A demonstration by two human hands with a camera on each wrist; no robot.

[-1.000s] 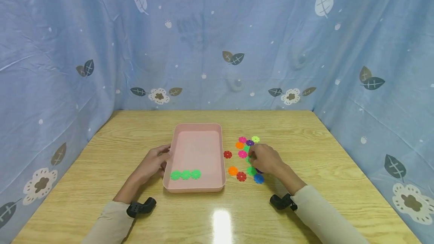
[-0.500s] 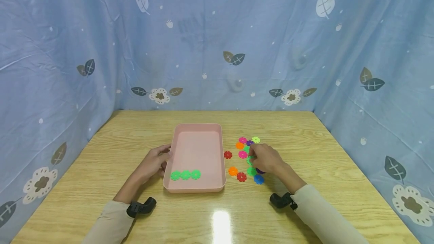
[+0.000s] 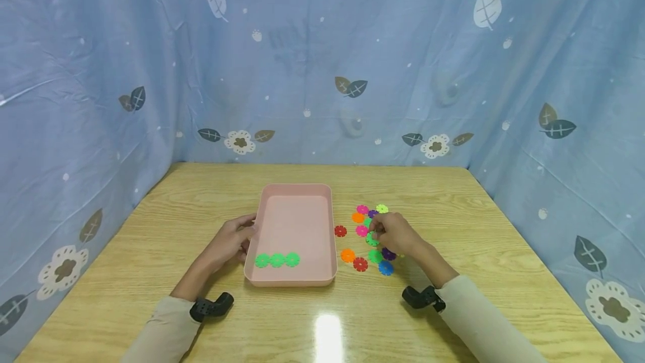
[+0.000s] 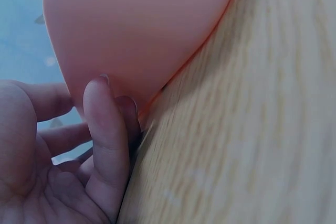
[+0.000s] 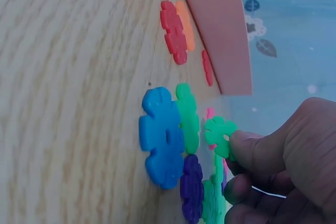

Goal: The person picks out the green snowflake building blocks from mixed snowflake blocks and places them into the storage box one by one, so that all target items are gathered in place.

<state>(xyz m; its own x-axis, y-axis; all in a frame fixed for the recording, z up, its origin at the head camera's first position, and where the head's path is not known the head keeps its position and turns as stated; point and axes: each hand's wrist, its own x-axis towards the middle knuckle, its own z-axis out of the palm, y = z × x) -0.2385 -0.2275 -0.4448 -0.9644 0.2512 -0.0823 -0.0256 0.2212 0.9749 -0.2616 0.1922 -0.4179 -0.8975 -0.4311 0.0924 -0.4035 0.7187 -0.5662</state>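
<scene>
In the head view, my left hand (image 3: pixel 232 240) holds the left side of a pink tray (image 3: pixel 291 283), its bent fingers against the outer wall (image 4: pixel 142 30). Three green snowflake discs (image 3: pixel 277 260) lie in a row along the tray's near end. To the right of the tray, my right hand (image 3: pixel 395 234) is over a loose group of colourful snowflake discs. The right wrist view shows its thumb and finger pinching a green snowflake disc (image 5: pixel 219 132), tilted up on edge. Some discs under that hand are partly hidden.
Around the right hand lie a blue disc (image 3: pixel 386 268), a purple disc (image 3: pixel 388 254), red discs (image 3: pixel 360 264), orange discs (image 3: pixel 347 255), pink discs (image 3: pixel 361 231) and a yellow disc (image 3: pixel 382 208). A blue patterned curtain (image 3: pixel 312 60) hangs behind the wooden table (image 3: pixel 428 195).
The head view has shifted slightly. More of a green disc shows at my right fingertips, while that hand barely moves. My left hand and the tray stay as they were.
</scene>
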